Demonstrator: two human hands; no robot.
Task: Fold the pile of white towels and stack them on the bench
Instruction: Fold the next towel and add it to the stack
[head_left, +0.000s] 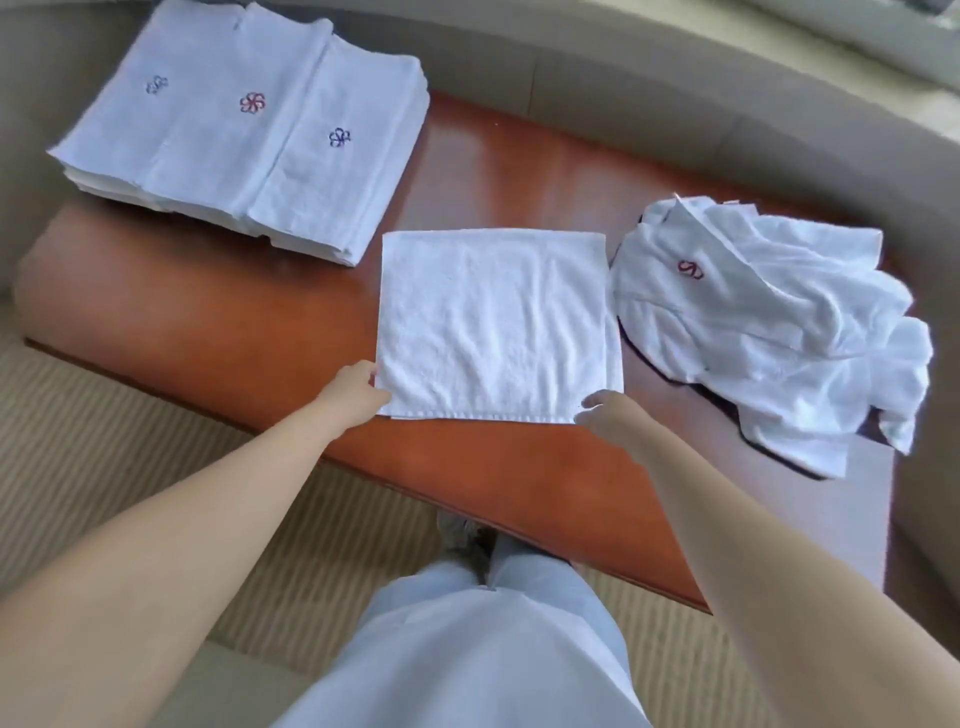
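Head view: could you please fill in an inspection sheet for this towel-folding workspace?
Surface: glossy brown bench, partly bare.
Job's things: flat towel in the middle; folded stacks far left; unfolded pile on the right.
Clutter: nothing seen.
Grips: left hand holds the flat towel's near left corner; right hand holds its near right corner.
Cables: nothing seen.
Surroundings: beige sofa behind, striped carpet below.
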